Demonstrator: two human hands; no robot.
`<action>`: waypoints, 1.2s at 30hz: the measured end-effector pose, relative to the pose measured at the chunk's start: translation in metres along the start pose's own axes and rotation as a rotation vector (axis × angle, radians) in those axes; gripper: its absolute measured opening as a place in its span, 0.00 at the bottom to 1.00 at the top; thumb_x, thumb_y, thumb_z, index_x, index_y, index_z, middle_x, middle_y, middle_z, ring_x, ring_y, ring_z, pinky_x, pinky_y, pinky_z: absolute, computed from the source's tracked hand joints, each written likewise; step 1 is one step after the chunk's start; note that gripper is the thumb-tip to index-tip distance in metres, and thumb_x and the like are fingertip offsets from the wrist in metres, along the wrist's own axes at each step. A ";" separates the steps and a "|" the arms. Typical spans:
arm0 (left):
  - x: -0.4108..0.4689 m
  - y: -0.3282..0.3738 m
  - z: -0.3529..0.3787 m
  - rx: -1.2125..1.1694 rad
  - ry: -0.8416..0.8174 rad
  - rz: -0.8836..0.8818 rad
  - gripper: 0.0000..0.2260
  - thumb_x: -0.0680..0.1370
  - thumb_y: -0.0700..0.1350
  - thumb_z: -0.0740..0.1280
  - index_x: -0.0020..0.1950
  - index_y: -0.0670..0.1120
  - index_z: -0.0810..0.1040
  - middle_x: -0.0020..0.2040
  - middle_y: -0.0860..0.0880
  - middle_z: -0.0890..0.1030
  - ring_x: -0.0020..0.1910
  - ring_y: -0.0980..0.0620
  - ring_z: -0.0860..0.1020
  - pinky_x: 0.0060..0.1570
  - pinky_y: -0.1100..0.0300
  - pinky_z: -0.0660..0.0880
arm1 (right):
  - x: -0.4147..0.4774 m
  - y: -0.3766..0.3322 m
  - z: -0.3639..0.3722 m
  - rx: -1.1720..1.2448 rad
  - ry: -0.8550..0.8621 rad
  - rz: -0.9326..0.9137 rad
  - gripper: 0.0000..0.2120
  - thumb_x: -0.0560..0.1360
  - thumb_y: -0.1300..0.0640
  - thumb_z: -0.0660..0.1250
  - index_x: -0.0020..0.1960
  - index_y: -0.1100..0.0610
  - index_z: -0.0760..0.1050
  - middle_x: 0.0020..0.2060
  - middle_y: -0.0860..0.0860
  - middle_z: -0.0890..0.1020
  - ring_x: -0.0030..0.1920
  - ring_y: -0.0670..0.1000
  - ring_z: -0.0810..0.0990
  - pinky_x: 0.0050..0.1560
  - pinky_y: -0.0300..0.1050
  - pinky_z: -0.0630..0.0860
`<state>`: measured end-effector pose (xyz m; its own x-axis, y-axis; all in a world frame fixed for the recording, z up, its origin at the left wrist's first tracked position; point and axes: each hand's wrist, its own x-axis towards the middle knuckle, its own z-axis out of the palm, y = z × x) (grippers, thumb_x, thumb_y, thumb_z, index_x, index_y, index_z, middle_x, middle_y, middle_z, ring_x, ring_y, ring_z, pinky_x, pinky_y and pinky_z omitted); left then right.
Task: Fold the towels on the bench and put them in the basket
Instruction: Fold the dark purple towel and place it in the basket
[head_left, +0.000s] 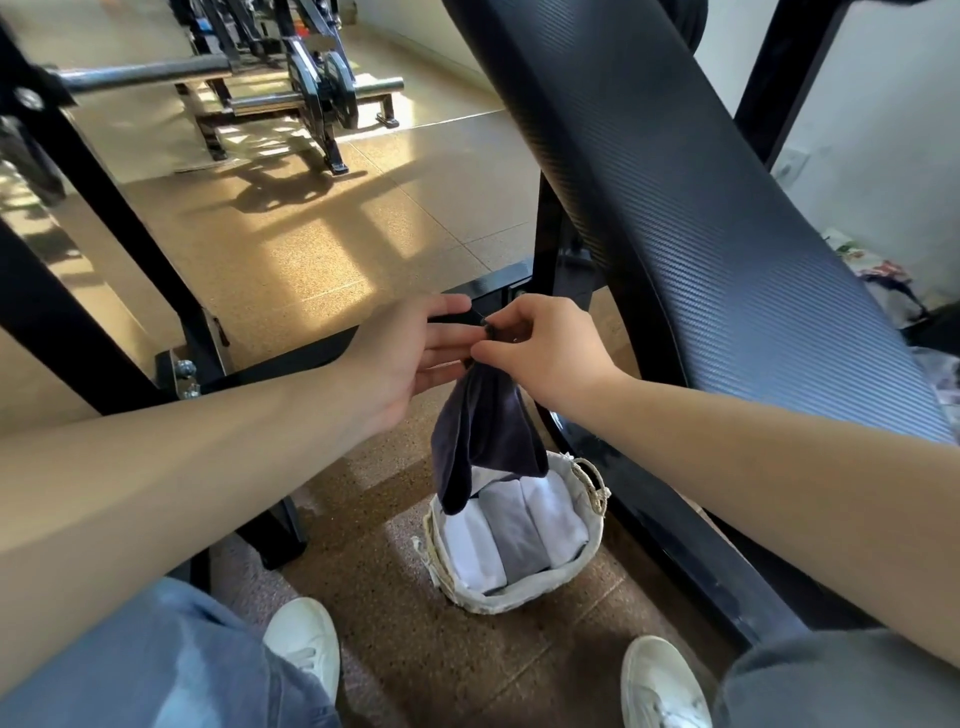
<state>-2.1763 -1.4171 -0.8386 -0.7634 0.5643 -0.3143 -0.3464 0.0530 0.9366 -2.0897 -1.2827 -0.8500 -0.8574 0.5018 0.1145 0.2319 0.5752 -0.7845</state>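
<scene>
A dark navy towel (480, 441) hangs down from my right hand (545, 353), which pinches its top edge. My left hand (410, 358) is beside it with fingers straight, their tips touching the towel's top. The towel's lower end dangles into a small round woven basket (587, 540) with a white liner, standing on the floor between my feet and the bench. Inside the basket lie folded white and grey towels (514, 530). The black padded bench (701, 223) slopes up on the right.
Black steel frame bars (93, 228) cross on the left and run under the bench. A barbell rack with weight plates (322, 93) stands far back. Patterned cloth (883, 275) lies at the right past the bench. My white shoes (306, 639) are at the bottom.
</scene>
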 end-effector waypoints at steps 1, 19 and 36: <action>0.002 -0.001 0.000 0.033 -0.007 0.000 0.10 0.82 0.46 0.60 0.59 0.49 0.79 0.46 0.46 0.87 0.48 0.50 0.86 0.48 0.55 0.80 | 0.002 0.003 0.001 0.014 -0.006 0.009 0.08 0.71 0.54 0.77 0.50 0.49 0.83 0.41 0.42 0.84 0.43 0.39 0.82 0.47 0.34 0.77; 0.029 -0.026 -0.050 0.796 -0.012 -0.018 0.12 0.82 0.47 0.64 0.64 0.54 0.78 0.56 0.50 0.81 0.55 0.51 0.79 0.51 0.53 0.81 | 0.008 0.030 -0.006 0.192 -0.211 0.022 0.12 0.76 0.65 0.69 0.45 0.48 0.81 0.43 0.51 0.86 0.47 0.56 0.86 0.52 0.61 0.83; 0.028 -0.017 -0.042 0.835 0.135 0.092 0.08 0.76 0.44 0.67 0.49 0.56 0.83 0.43 0.55 0.80 0.41 0.54 0.76 0.37 0.60 0.72 | 0.012 0.045 -0.014 -0.194 -0.173 0.038 0.07 0.79 0.58 0.68 0.49 0.46 0.77 0.43 0.44 0.83 0.46 0.44 0.82 0.50 0.43 0.79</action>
<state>-2.2148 -1.4364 -0.8699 -0.8456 0.4959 -0.1977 0.1956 0.6324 0.7496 -2.0835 -1.2418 -0.8757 -0.9084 0.4168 -0.0321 0.3349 0.6796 -0.6526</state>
